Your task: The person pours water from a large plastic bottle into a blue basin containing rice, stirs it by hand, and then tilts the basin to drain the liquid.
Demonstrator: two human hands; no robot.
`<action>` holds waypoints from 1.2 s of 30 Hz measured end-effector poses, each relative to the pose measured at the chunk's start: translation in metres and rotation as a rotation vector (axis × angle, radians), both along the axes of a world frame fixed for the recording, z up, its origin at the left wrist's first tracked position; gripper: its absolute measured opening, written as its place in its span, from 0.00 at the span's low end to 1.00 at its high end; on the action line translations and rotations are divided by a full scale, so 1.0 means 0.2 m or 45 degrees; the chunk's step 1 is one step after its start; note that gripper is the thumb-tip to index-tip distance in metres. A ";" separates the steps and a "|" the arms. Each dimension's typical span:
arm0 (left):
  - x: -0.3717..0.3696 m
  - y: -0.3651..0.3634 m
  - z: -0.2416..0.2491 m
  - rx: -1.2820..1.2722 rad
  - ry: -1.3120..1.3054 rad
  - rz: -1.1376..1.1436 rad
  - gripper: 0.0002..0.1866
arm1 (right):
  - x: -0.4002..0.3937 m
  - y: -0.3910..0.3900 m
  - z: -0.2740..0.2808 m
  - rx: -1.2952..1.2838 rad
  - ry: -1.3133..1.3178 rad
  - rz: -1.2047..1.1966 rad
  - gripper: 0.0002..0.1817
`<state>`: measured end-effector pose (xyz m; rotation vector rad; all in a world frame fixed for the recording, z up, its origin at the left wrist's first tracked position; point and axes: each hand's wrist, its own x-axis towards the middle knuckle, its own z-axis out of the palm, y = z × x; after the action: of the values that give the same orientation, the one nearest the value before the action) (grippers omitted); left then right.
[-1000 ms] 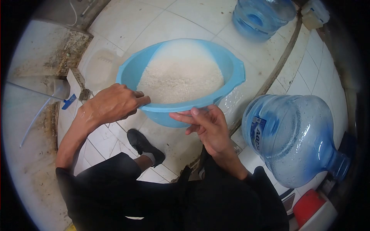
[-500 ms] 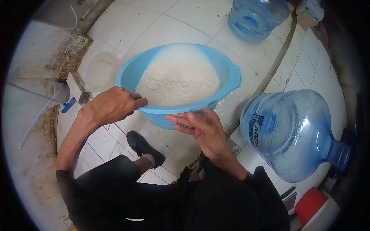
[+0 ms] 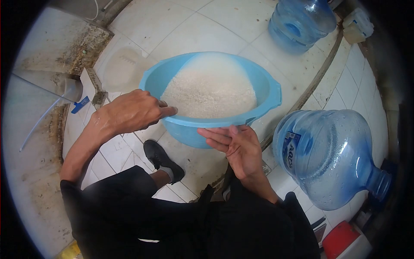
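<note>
A light blue plastic basin (image 3: 189, 134) is in front of me, holding a heap of pale grain that looks like rice (image 3: 211, 93) in cloudy liquid. My left hand (image 3: 131, 110) grips its near left rim, with the fingertips over the edge and the knuckles up. Under the near rim is my right hand (image 3: 241, 149), palm up, its fingers against the outer wall and its thumb close to the rim. The basin appears tipped, with the grain banked toward the far side.
A big clear blue water bottle (image 3: 327, 155) lies on its side at right; another water bottle (image 3: 302, 26) stands at upper right. A red bowl (image 3: 340, 239) is at lower right. A blue-headed squeegee (image 3: 80, 105) is at left, and my shoe (image 3: 163, 162) rests on tiles.
The whole view has shifted slightly, so the basin, both hands and the background appear farther right and lower. Both hands keep their places on the basin.
</note>
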<state>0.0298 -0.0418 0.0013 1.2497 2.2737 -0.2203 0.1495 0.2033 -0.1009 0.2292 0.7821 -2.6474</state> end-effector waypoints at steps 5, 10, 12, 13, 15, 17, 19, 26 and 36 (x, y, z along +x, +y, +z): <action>0.01 0.00 0.00 -0.006 0.021 -0.005 0.21 | 0.00 0.00 -0.04 -0.021 0.011 0.011 0.23; -0.01 -0.03 -0.03 0.107 0.057 -0.032 0.20 | 0.00 0.00 -0.05 -0.077 0.072 -0.022 0.24; -0.01 -0.03 -0.03 0.103 0.068 -0.044 0.19 | 0.00 0.00 -0.06 -0.106 0.075 -0.029 0.24; -0.01 -0.03 -0.03 0.099 0.082 -0.061 0.18 | -0.01 0.00 -0.06 -0.114 0.100 -0.020 0.24; -0.01 -0.02 0.00 0.113 0.080 -0.069 0.18 | -0.01 0.00 -0.06 -0.125 0.122 -0.010 0.24; -0.01 -0.02 0.00 0.129 0.077 -0.081 0.17 | 0.00 0.00 -0.08 -0.154 0.158 -0.026 0.25; 0.00 -0.02 -0.01 0.141 0.139 -0.091 0.17 | 0.00 0.00 -0.10 -0.133 0.197 -0.025 0.27; 0.02 -0.10 -0.07 0.225 0.305 -0.303 0.23 | 0.03 0.02 -0.11 0.002 0.185 -0.060 0.36; 0.03 -0.12 -0.07 0.177 0.348 -0.316 0.23 | 0.04 0.00 -0.12 -0.098 0.252 -0.053 0.40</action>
<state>0.0350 -0.0658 -0.0120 1.6656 2.3890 -0.3467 0.1567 0.2025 -0.1259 -0.0387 0.7406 -2.7635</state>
